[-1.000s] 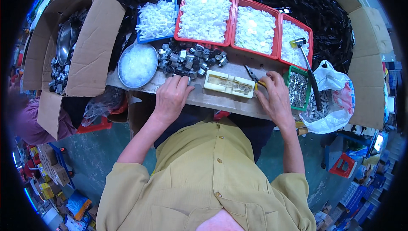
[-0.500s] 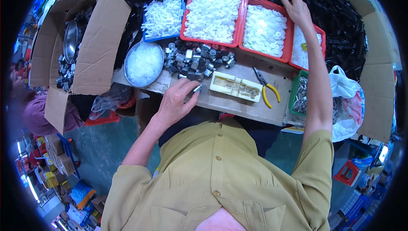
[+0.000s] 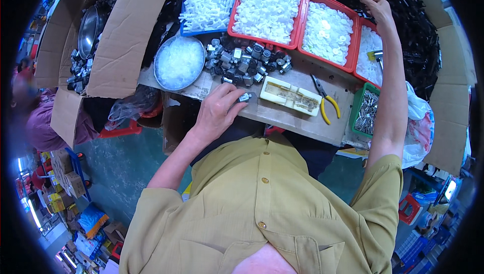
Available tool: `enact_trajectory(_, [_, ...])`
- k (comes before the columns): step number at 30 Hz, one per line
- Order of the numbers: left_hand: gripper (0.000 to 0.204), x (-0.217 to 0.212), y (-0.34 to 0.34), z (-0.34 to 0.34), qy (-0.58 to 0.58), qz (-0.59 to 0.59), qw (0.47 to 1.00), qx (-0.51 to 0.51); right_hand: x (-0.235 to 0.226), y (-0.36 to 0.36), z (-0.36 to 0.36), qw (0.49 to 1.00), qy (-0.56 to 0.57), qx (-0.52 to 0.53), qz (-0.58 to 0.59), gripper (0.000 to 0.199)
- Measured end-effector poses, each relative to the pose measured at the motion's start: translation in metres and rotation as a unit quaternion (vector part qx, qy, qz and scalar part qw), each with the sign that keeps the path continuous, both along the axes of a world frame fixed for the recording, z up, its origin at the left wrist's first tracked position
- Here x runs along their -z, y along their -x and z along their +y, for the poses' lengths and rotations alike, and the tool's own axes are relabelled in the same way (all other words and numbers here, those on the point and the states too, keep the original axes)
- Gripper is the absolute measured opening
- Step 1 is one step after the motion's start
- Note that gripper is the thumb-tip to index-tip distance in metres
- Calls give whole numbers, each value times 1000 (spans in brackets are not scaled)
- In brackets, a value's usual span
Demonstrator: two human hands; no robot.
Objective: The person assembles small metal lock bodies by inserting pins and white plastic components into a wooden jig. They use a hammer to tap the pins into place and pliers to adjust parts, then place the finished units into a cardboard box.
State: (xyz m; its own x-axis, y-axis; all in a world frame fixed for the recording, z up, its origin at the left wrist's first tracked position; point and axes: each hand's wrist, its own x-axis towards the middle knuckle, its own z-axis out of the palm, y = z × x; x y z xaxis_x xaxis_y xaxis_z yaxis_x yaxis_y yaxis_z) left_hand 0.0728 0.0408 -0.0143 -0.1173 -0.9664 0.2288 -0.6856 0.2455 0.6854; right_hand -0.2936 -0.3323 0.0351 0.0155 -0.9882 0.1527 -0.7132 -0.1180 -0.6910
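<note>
Cardboard is covering the counter (image 3: 282, 115) where my left hand (image 3: 218, 110) is resting, its fingers (image 3: 236, 103) pinching a small metal part (image 3: 245, 97) just beside the cream block (image 3: 290, 96). I am reaching my right hand (image 3: 379, 12) up to the heap of black parts (image 3: 403, 26) behind the red trays (image 3: 297, 19); I cannot tell whether those fingers are clenched. Yellow-handled pliers (image 3: 325, 101) are lying between the block and the green bin (image 3: 367, 112).
</note>
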Motion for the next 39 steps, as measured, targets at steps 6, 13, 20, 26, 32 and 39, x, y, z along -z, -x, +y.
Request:
enact_trajectory(6, [24,-6,1,3,-20,91,995,-25,-39,-1,110,982,4,-187,-22,23])
enact_trajectory(13, [21,-20,-1,-1,-144,201,967,-64,-6,-60,279,929,57,-360,61,15])
enact_trajectory(20, [19,-18,13,-9,-167,321,929,-73,20,-83,295,920,73,-372,98,13])
enact_trajectory(26, [21,-15,9,-9,-199,344,913,-95,12,-91,297,914,37,-373,155,12])
enact_trajectory(32, [24,-19,9,-12,-216,408,883,-80,4,-97,296,913,14,-361,188,15])
enact_trajectory(39, [25,-18,25,-22,-311,490,813,-45,-4,-113,306,933,113,-335,62,35])
